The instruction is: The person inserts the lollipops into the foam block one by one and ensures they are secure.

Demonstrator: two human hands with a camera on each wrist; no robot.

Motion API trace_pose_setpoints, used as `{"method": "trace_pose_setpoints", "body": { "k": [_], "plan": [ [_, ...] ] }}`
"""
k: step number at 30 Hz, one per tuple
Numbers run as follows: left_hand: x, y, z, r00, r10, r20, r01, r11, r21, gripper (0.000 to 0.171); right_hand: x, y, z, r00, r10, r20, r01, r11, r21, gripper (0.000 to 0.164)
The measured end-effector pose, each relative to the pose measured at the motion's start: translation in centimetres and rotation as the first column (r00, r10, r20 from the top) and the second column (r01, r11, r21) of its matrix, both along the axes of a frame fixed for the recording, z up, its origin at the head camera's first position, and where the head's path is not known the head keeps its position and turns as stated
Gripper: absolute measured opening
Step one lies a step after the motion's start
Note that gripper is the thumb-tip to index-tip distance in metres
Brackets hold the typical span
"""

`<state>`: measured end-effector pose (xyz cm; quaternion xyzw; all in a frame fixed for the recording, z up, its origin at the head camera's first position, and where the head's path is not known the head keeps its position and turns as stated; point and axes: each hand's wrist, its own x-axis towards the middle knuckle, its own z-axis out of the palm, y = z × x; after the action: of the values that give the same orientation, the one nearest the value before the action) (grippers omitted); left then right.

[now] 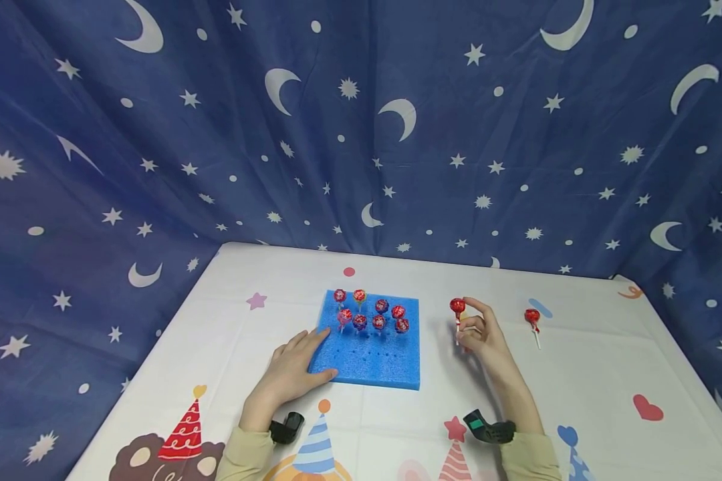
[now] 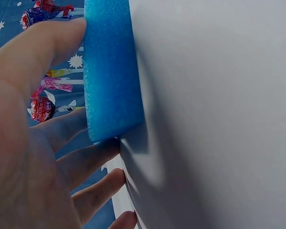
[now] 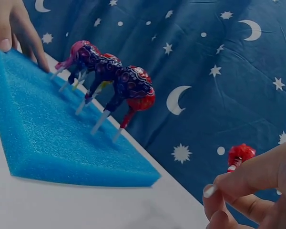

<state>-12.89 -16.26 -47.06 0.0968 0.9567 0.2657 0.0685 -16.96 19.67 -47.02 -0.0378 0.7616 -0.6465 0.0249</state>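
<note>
My right hand [image 1: 483, 336] pinches a red-wrapped lollipop [image 1: 457, 305] by its stick, candy end up, to the right of a blue foam block [image 1: 367, 374]. In the right wrist view, the tip of the white stick shows between thumb and fingers. Several wrapped lollipops [image 1: 379, 322] stand in the back half of the block, sticks pushed into it; small holes dot its front half. Spread at the block's left edge, my left hand [image 1: 290, 371] rests with its thumb and index finger touching the foam, as the left wrist view [image 2: 47, 109] also shows.
One more red lollipop [image 1: 532, 316] lies on the table to the right of my right hand. The white tablecloth [image 1: 595, 374] carries printed party figures. A dark blue curtain [image 1: 361, 133] with moons and stars hangs behind and at both sides.
</note>
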Motion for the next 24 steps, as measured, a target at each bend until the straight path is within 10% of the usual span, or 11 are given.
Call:
{"method": "trace_pose_setpoints", "body": {
  "k": [24],
  "plan": [
    [-0.2,-0.1,-0.3,1.0,-0.001,-0.001,0.001,1.0,-0.004,0.077,0.3,-2.6,0.4,0.993,0.108,-0.05,-0.112,0.989,-0.097,0.073]
  ]
}}
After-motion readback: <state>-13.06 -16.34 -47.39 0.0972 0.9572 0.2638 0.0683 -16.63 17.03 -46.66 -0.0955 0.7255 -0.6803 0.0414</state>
